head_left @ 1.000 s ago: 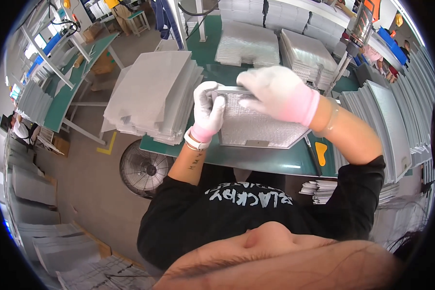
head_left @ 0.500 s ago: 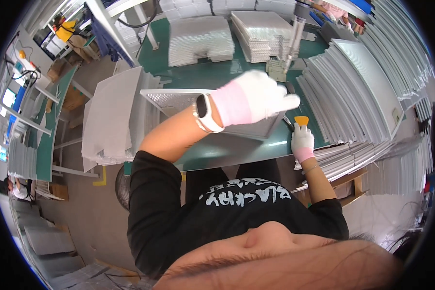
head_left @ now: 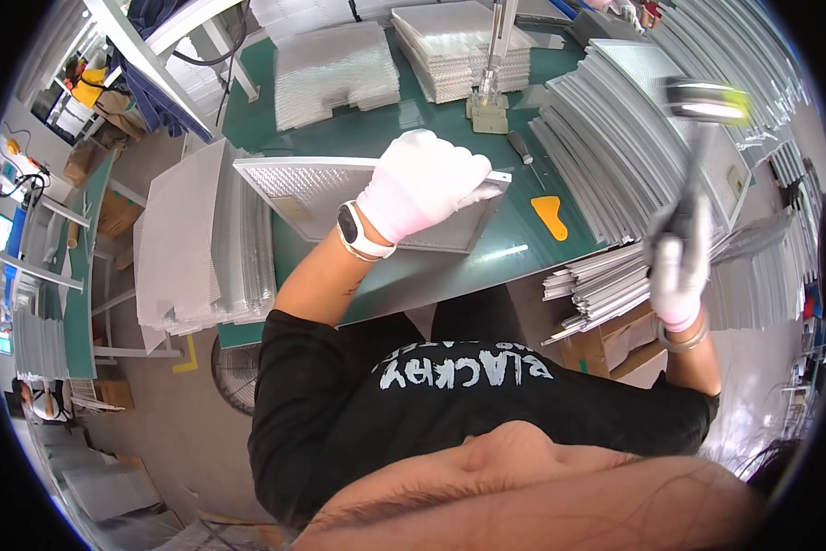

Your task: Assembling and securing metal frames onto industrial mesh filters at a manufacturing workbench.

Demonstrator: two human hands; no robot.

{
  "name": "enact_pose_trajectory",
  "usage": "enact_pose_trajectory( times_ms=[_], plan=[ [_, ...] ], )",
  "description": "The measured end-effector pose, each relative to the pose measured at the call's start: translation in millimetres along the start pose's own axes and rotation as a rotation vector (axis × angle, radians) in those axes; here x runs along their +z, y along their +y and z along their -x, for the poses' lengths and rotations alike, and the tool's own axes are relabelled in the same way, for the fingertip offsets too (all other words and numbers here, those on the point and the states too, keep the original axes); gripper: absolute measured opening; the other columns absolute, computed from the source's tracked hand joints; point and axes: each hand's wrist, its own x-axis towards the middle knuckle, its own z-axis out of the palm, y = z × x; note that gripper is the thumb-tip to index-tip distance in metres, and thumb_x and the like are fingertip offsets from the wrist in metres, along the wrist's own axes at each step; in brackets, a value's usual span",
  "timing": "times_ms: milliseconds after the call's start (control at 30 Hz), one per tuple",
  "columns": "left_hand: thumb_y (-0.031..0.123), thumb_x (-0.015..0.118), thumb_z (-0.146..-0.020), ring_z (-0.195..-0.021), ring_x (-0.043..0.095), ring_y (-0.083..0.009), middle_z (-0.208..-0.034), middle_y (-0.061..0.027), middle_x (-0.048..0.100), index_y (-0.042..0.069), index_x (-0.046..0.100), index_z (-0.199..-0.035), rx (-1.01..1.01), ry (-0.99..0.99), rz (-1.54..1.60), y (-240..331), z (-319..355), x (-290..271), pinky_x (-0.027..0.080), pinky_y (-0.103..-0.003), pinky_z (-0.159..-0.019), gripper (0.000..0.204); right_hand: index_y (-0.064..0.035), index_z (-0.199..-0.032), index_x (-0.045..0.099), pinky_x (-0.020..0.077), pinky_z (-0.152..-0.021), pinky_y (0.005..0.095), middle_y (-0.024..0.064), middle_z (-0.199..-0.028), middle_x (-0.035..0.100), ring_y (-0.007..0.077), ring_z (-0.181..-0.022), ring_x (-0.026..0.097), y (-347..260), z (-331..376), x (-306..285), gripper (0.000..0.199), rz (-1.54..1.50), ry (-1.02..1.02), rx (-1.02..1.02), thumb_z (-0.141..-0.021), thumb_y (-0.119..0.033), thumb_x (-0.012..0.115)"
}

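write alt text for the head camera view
A person's gloved right hand holds up a mallet, its head blurred, while the gloved left hand grips a framed mesh panel at a green workbench. An orange scraper, a screwdriver and stacked panels lie nearby.

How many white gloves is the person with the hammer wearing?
2: one on the left hand, which holds the framed mesh panel, and one on the right hand, which grips the hammer. Both show.

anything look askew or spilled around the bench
Only slight untidiness: the sheet stack left of the framed mesh panel has misaligned edges, and the silvery strips beside the green bench have staggered ends. No spill shows.
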Motion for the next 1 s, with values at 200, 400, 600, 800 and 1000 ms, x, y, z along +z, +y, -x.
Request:
enact_pose_trajectory(
  times_ms=[200, 400, 600, 800, 1000],
  plan=[
    [0.045, 0.07, -0.078, -0.051, 0.052, -0.0167, -0.053, 0.0001, 0.048, 0.017, 0.056, -0.068, -0.043, 0.03, -0.033, -4, 10, 10, 0.043, -0.031, -0.053, 0.033, -0.0022, -0.139, 0.046, 0.0465, -0.058, 0.0375, 0.0122, -0.072, 0.051, 0.0279, -0.06, 0.053, -9, -25, -5, 0.055, 0.411, -0.293, -0.02, -0.086, 0.0, 0.058],
    [0.044, 0.07, -0.077, -0.052, 0.052, -0.0156, -0.056, 0.0011, 0.047, 0.018, 0.055, -0.069, -0.053, 0.092, -0.093, 0, 6, 19, 0.041, -0.03, -0.055, 0.031, 0.0005, -0.137, 0.048, 0.0503, -0.082, 0.0368, 0.0197, -0.106, 0.064, 0.0308, -0.095, 0.063, -7, -5, 16, 0.048, 0.307, -0.387, 0.107, -0.089, 0.0, 0.052],
    [0.045, 0.076, -0.068, -0.061, 0.054, -0.018, -0.06, -0.0008, 0.047, 0.016, 0.055, -0.069, -0.12, 0.196, -0.017, 14, 9, 17, 0.043, -0.035, -0.064, 0.035, -0.0166, -0.139, 0.049, 0.0509, -0.084, 0.0406, 0.0187, -0.105, 0.065, 0.0361, -0.096, 0.063, 82, 55, 82, 0.053, 0.148, -0.414, 0.353, -0.088, -0.005, 0.056],
    [0.041, 0.078, -0.062, -0.068, 0.05, -0.0238, -0.063, -0.0027, 0.047, 0.014, 0.052, -0.063, -0.304, 0.445, 0.086, 53, 13, 30, 0.039, -0.042, -0.078, 0.037, -0.0221, -0.14, 0.047, 0.0496, -0.086, 0.0461, 0.0211, -0.112, 0.055, 0.0386, -0.099, 0.059, 123, 62, 172, 0.057, 0.505, -0.631, 0.489, -0.085, -0.011, 0.057],
    [0.033, 0.078, -0.057, -0.064, 0.048, -0.0224, -0.065, 0.0005, 0.048, 0.017, 0.053, -0.064, -0.285, 0.5, 0.099, 63, 35, 30, 0.037, -0.04, -0.075, 0.03, -0.0088, -0.135, 0.05, 0.0425, -0.099, 0.0444, 0.0207, -0.127, 0.05, 0.0378, -0.116, 0.051, 108, 5, 183, 0.054, 0.358, -0.368, 0.297, -0.083, -0.019, 0.064]
  ],
)
